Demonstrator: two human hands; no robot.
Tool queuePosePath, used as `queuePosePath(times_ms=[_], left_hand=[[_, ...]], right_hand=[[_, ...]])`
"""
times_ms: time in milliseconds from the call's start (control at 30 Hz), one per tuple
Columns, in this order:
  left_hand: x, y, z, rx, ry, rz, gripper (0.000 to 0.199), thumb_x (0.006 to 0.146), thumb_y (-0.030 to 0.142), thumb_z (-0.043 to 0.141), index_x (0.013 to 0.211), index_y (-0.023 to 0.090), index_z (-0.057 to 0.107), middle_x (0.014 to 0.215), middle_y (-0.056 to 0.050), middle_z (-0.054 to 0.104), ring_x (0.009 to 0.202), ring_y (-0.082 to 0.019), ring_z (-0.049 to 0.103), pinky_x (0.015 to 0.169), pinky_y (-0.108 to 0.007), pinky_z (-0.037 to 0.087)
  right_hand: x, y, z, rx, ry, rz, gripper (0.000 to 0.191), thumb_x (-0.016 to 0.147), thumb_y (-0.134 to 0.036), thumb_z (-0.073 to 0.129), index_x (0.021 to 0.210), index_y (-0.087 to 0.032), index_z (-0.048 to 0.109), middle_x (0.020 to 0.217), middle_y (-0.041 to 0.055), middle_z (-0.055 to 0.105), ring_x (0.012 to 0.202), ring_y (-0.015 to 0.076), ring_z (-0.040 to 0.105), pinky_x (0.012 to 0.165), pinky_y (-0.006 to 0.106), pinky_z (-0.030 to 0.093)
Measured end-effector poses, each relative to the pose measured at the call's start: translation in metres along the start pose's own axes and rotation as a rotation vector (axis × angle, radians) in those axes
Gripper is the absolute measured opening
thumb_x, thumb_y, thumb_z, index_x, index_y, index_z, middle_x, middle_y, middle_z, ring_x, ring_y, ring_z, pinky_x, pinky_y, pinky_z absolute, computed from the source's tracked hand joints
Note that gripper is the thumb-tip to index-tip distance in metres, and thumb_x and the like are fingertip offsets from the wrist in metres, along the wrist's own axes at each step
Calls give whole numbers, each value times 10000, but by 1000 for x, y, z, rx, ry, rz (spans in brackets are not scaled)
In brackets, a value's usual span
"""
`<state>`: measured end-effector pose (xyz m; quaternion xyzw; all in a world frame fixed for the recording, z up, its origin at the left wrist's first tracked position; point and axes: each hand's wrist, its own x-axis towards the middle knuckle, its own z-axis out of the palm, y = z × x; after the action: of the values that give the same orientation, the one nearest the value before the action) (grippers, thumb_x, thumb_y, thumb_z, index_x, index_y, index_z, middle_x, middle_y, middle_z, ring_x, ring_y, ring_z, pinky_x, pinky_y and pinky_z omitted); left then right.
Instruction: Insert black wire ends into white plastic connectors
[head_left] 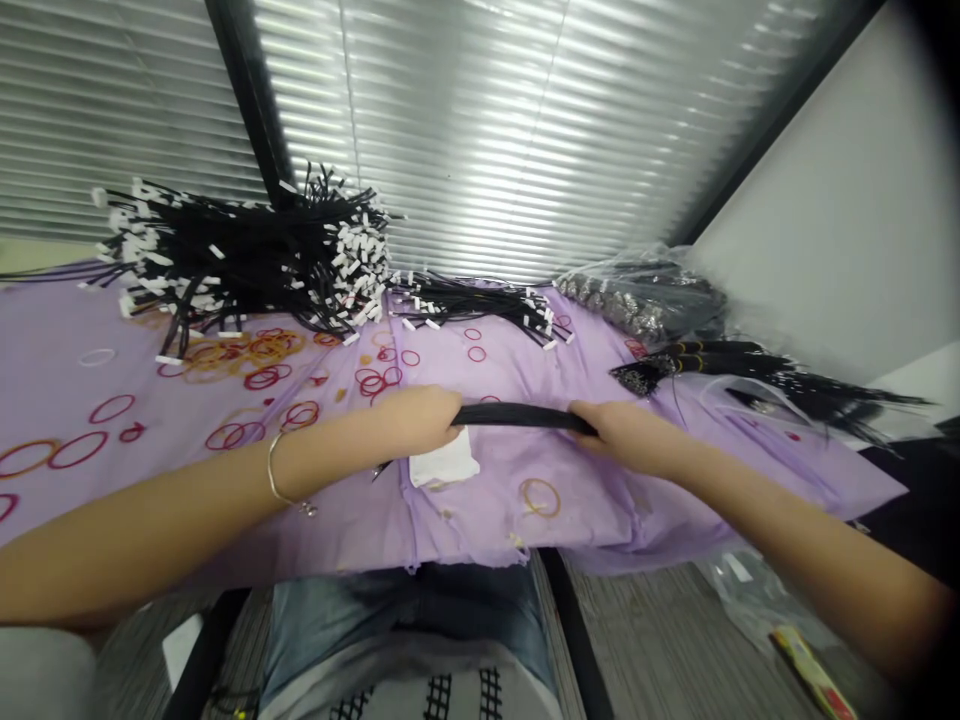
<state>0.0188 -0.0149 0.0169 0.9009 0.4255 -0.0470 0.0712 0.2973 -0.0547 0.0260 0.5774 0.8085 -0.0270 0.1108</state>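
Observation:
A bundle of black cables is stretched level between my two hands, just above the purple table cover. My left hand is closed around its left end. Around the right end, my right hand is closed too. The fingers hide both ends of the bundle. Beneath it, beside my left hand, lies a crumpled white piece of paper or tissue. A thin dark tip shows under my left wrist. One yellowish rubber band lies on the cover in front of the bundle.
A tall heap of black cables with white connectors stands back left; a smaller cable pile lies beside it. Rubber bands are scattered across the purple cover. At right are a clear plastic bag and tied black cable bundles. Blinds hang behind.

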Motion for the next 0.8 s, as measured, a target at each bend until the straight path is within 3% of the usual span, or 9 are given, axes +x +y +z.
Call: queuePosePath(times_ms=[100, 300, 600, 700, 800], left_hand=[[7, 3, -1, 0, 1, 22, 352, 866, 410, 411, 1025, 163, 605, 913, -137, 690, 777, -275, 671, 619, -329, 493], [15, 12, 26, 46, 45, -42, 432, 887, 444, 393, 1058, 94, 580, 939, -193, 673, 849, -344, 660, 643, -399, 499], [-8, 26, 33, 52, 47, -50, 418, 891, 434, 404, 1057, 90, 575, 938, -195, 655, 828, -339, 658, 634, -384, 485], [-13, 28, 28, 35, 21, -38, 416, 885, 417, 410, 1053, 81, 588, 918, -199, 659, 828, -347, 658, 619, -383, 480], [-11, 23, 10, 0, -33, 0, 408, 868, 438, 429, 1012, 109, 623, 890, -171, 681, 797, -312, 667, 595, -342, 472]], right_hand=[[-1, 7, -3, 18, 1, 27, 270, 877, -381, 411, 998, -187, 553, 843, 96, 683, 728, 213, 632, 588, 266, 345], [9, 9, 27, 66, -23, 66, 312, 871, -421, 415, 1009, -172, 542, 970, 105, 689, 846, 219, 643, 666, 265, 379], [-22, -10, 40, 45, -23, 123, 289, 879, -381, 390, 1021, -157, 506, 899, 129, 693, 787, 263, 658, 606, 290, 349], [-28, -11, 37, 51, -29, 97, 282, 883, -381, 392, 1020, -162, 508, 905, 124, 694, 803, 259, 658, 621, 290, 365], [-27, -6, 23, 50, -35, 68, 295, 898, -414, 373, 975, -174, 527, 881, 116, 690, 793, 243, 653, 631, 287, 376]])
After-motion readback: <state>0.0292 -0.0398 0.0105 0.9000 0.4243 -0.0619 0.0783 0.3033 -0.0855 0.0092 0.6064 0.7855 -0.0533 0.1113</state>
